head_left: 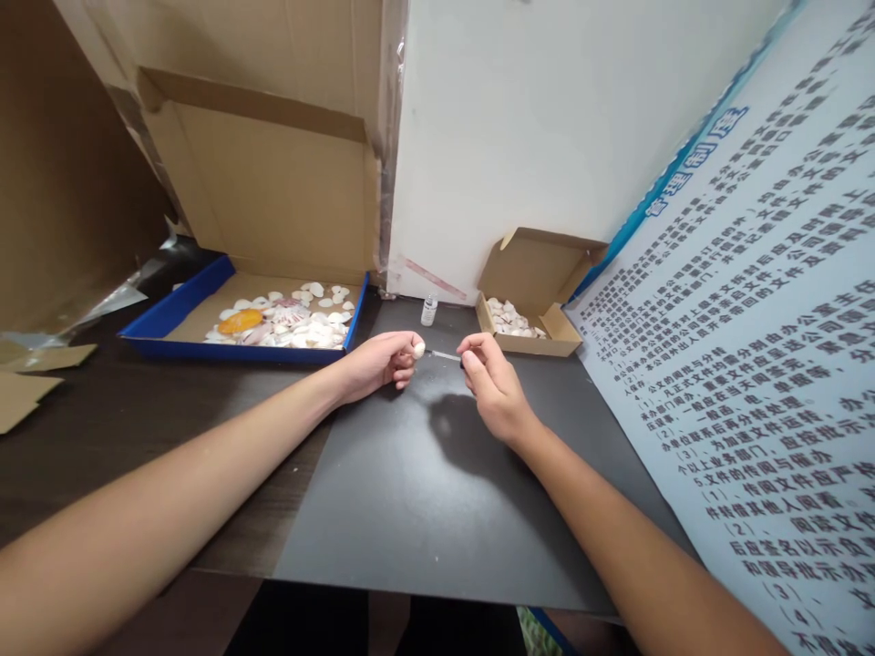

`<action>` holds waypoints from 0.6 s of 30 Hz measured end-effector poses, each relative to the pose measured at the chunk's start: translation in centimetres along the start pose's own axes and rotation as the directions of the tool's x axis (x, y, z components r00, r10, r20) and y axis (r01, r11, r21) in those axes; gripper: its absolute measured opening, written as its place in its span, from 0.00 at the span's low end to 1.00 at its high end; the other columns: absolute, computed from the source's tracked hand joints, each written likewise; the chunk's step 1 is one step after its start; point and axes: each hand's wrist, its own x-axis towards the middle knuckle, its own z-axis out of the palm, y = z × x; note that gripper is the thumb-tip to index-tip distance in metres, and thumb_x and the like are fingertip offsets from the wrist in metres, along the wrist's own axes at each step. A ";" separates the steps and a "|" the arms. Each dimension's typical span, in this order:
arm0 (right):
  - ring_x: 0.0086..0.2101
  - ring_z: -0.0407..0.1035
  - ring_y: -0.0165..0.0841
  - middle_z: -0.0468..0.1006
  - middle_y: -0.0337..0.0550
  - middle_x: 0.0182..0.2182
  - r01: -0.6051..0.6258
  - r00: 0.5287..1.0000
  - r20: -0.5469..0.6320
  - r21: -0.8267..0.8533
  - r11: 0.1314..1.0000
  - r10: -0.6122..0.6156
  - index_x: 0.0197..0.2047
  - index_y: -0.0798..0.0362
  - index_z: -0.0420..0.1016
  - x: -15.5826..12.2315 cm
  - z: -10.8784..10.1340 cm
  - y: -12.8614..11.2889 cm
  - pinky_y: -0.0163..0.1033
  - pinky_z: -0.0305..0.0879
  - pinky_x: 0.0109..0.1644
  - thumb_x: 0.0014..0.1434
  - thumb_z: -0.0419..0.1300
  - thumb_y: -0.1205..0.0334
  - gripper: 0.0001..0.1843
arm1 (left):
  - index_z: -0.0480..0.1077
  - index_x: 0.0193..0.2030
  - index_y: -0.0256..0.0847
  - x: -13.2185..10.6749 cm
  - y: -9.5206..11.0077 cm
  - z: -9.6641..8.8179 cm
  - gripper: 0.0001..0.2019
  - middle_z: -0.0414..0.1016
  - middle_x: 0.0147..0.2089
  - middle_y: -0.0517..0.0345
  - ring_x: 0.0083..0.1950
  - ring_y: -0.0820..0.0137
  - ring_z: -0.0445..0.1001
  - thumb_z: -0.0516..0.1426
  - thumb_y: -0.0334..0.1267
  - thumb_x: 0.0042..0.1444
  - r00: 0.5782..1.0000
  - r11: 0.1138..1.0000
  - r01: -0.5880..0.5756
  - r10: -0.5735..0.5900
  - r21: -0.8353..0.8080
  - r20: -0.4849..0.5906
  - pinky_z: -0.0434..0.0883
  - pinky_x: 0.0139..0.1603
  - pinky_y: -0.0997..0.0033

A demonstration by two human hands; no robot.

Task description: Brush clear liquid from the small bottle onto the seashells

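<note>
Small white shell (418, 350), rounded, pale and smooth, pinched at the tips of the left hand (379, 364): fingers (403, 363) curled tight round it. Thin tool (443, 355), slim and pale like a needle or fine brush, gripped by the right hand (488, 383), fingers (471, 351) closed on its rear end, tip pointed at the shell; contact too small to tell. Both sets of fingers low over a black mat (410, 510) on the dark table (102, 428), only the tool's length between them.

Just beyond the fingers, a small clear bottle (428, 311), upright, close to the white wall (547, 137). Beyond and left of the left fingers, a blue tray (170, 314) of pale shells (307, 328) with one orange piece (241, 321), its near edge not far from the left wrist. Beyond and right of the right fingers, a small cardboard box (567, 344) with more shells, lid open. Right of the right fingers, a leaning printed poster (752, 383), its lower edge along the mat. Toward the body from the fingers, bare mat, wide and open beneath both forearms.
</note>
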 end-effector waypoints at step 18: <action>0.25 0.63 0.26 0.69 0.34 0.29 0.064 0.996 0.072 -0.283 0.957 -0.046 0.42 0.50 0.66 0.0 0.1 -0.7 0.33 0.60 0.31 0.59 0.61 0.60 0.10 | 0.60 0.25 0.39 0.1 0.1 -0.1 0.05 0.46 0.21 0.66 0.19 0.77 0.52 0.52 0.28 0.48 0.998 0.999 -0.040 0.039 -0.023 -0.058 0.58 0.19 0.79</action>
